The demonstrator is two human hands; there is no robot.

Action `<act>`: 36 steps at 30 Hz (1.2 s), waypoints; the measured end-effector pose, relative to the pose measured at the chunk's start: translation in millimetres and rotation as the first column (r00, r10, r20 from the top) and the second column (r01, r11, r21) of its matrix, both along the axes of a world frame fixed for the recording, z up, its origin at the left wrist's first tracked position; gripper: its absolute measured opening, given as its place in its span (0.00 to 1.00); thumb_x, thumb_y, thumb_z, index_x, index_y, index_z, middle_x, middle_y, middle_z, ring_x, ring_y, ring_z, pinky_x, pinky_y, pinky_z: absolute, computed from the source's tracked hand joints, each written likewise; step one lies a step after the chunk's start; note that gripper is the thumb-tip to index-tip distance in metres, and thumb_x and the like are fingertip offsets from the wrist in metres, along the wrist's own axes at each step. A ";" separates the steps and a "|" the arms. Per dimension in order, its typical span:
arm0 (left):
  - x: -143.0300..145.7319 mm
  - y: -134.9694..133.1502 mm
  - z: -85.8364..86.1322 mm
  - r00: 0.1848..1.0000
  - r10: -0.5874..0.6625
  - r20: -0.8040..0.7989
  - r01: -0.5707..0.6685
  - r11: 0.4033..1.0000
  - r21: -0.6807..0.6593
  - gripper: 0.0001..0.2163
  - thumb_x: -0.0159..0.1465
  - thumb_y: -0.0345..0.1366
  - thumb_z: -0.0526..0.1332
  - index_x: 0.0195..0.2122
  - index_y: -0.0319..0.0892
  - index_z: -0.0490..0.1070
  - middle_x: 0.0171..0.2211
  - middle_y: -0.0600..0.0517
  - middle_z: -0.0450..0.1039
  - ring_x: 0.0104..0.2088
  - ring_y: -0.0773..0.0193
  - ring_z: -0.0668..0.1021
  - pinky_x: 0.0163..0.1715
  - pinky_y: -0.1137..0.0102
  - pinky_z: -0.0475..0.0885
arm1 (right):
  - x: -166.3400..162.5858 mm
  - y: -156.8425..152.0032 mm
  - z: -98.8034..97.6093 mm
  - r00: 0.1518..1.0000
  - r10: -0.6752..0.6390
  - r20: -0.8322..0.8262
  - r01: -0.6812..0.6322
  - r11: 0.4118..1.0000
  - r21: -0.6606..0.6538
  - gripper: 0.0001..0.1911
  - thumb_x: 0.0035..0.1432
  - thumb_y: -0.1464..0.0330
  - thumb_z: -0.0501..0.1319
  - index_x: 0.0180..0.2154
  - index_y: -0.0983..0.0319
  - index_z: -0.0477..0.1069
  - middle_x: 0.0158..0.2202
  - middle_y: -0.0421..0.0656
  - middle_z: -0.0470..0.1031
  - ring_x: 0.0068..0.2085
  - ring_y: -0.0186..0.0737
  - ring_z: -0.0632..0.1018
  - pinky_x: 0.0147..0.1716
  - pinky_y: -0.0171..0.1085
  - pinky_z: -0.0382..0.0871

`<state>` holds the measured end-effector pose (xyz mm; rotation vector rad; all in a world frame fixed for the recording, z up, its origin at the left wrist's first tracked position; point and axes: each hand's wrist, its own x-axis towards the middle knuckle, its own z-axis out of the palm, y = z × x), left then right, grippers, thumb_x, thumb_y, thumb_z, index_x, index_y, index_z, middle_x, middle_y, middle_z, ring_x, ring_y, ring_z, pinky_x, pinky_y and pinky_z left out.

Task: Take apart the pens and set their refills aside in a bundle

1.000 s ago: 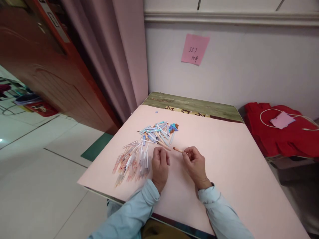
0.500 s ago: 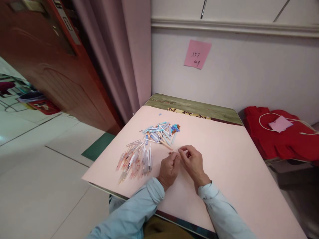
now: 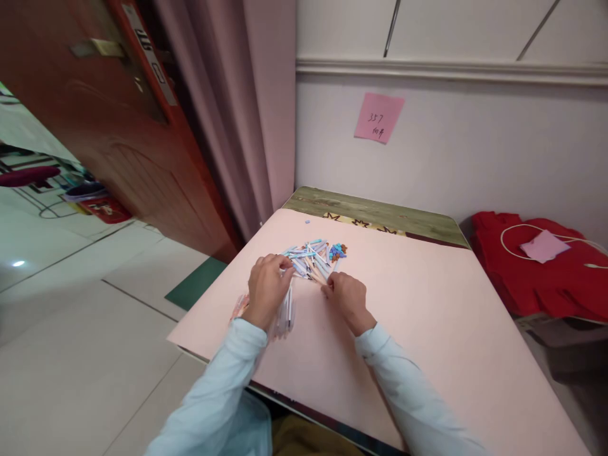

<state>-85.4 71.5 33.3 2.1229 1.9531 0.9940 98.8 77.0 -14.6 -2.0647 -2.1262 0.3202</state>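
A heap of pen parts (image 3: 311, 259), pale blue and orange barrels with thin refills, lies on the pink table top (image 3: 427, 316). A small cluster of blue and orange caps (image 3: 337, 251) sits at its right end. My left hand (image 3: 266, 288) rests over the heap's left side, its fingers curled onto the parts. My right hand (image 3: 344, 296) is at the heap's near right edge, fingers pinched on a thin piece that I cannot make out. A second pile of assembled pens (image 3: 285, 316) lies partly hidden under my left wrist.
A green wooden table edge (image 3: 375, 212) shows beyond the pink top. A red cloth with a white cable (image 3: 541, 259) lies at the right. A pink note (image 3: 379, 118) hangs on the wall. Curtain and brown door (image 3: 118, 145) stand left.
Both hands have moved forward from the near table area to the heap. The left hand went left and up onto the parts. The orange piece held earlier is no longer visible.
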 end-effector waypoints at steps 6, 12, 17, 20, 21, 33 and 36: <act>-16.0 34.8 -15.1 0.953 -0.130 -0.273 0.059 0.965 -0.254 0.07 0.57 0.30 0.59 0.32 0.45 0.77 0.35 0.47 0.75 0.42 0.52 0.72 0.43 0.61 0.62 | 19.2 -15.0 7.0 0.997 0.044 -0.061 -0.035 0.990 0.139 0.06 0.60 0.66 0.59 0.33 0.59 0.73 0.35 0.42 0.79 0.32 0.38 0.76 0.27 0.34 0.53; -15.1 42.1 -33.5 0.920 -0.220 -0.324 0.127 0.950 -0.285 0.08 0.56 0.29 0.60 0.34 0.44 0.77 0.37 0.44 0.75 0.44 0.50 0.72 0.43 0.60 0.62 | 78.3 -41.3 -7.6 0.836 -0.075 -0.543 0.205 0.962 0.183 0.10 0.58 0.59 0.61 0.33 0.59 0.72 0.24 0.38 0.74 0.24 0.36 0.72 0.26 0.33 0.59; -16.7 53.3 -40.8 0.897 -0.297 -0.328 0.193 0.930 -0.314 0.08 0.55 0.27 0.60 0.30 0.45 0.76 0.36 0.46 0.76 0.44 0.51 0.72 0.43 0.61 0.62 | 110.4 -51.1 -33.3 0.397 -0.161 -0.904 0.398 0.917 0.011 0.15 0.55 0.57 0.64 0.36 0.61 0.73 0.25 0.38 0.70 0.24 0.34 0.68 0.24 0.32 0.60; -20.0 51.5 -32.8 0.891 -0.320 -0.323 0.219 0.925 -0.312 0.07 0.55 0.28 0.60 0.30 0.45 0.76 0.36 0.46 0.76 0.44 0.52 0.73 0.43 0.62 0.63 | 115.9 -53.0 -41.9 0.243 -0.153 -0.958 0.421 0.906 -0.038 0.15 0.55 0.57 0.64 0.38 0.61 0.73 0.23 0.36 0.66 0.24 0.33 0.65 0.22 0.32 0.57; -21.7 47.8 -27.2 0.888 -0.321 -0.330 0.223 0.927 -0.301 0.07 0.56 0.28 0.59 0.30 0.45 0.76 0.36 0.46 0.76 0.43 0.53 0.73 0.43 0.62 0.64 | 116.6 -53.2 -42.8 0.222 -0.151 -0.963 0.424 0.904 -0.044 0.15 0.55 0.57 0.64 0.38 0.62 0.73 0.22 0.35 0.65 0.23 0.32 0.64 0.22 0.31 0.56; 76.9 -3.0 -9.4 0.905 -0.424 0.026 0.424 0.895 -0.142 0.07 0.64 0.33 0.57 0.37 0.45 0.76 0.37 0.51 0.79 0.38 0.60 0.79 0.39 0.68 0.70 | 117.8 -50.2 -34.9 0.054 -0.054 -0.997 0.388 0.921 -0.029 0.12 0.56 0.60 0.63 0.39 0.61 0.74 0.20 0.34 0.62 0.23 0.33 0.65 0.25 0.33 0.59; 93.6 1.9 -13.4 0.899 -0.437 0.009 0.435 0.892 -0.127 0.07 0.64 0.31 0.57 0.37 0.44 0.76 0.37 0.50 0.79 0.39 0.60 0.79 0.41 0.67 0.70 | 124.4 -49.7 -33.6 0.050 -0.040 -0.998 0.429 0.903 -0.015 0.12 0.56 0.60 0.62 0.39 0.61 0.74 0.20 0.34 0.63 0.23 0.33 0.65 0.25 0.33 0.59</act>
